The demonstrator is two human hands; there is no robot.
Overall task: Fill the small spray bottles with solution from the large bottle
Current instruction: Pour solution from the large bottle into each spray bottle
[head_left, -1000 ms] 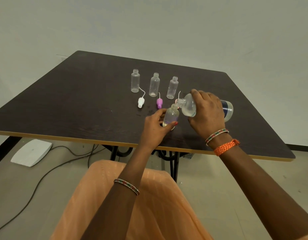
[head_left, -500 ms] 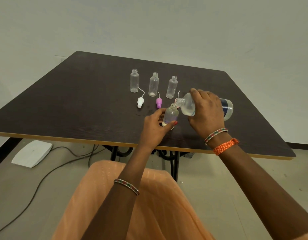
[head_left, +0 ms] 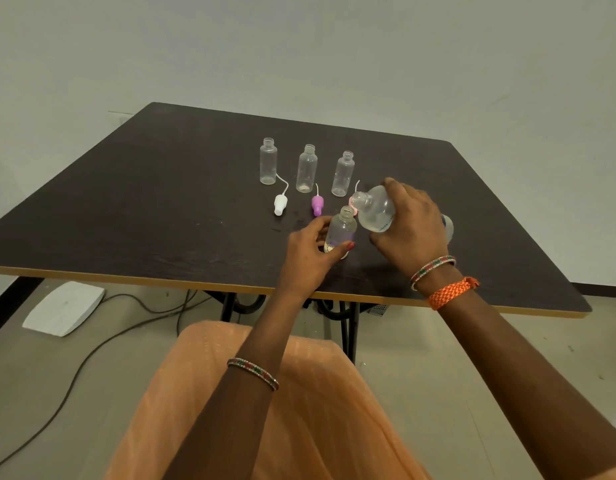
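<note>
dark table (head_left: 161, 202) — purple cap (head_left: 317, 205), white cap (head_left: 280, 204)

We can read no text. The large bottle (head_left: 377, 213) bears a dark label, mostly hidden by the right hand (head_left: 408, 225), and its print is illegible.

Bottles, caps and hands on the table (head_left: 161, 209), seen from above the lap.

Three small bottles stand in a row across the middle of the table: the left bottle (head_left: 268, 167), the middle bottle (head_left: 306, 169) and the right bottle (head_left: 343, 173). Two spray caps lie just before this row, the left cap (head_left: 280, 204) and the middle cap (head_left: 317, 206). A fourth small bottle (head_left: 340, 231) stands nearer the front edge, held at its left side by the left hand (head_left: 308, 252). To its right, the right hand (head_left: 408, 226) holds the large bottle (head_left: 376, 211) tipped on its side, its mouth just above and beside the mouth of the fourth small bottle. A third cap lies behind the large bottle's mouth, mostly hidden.
</note>
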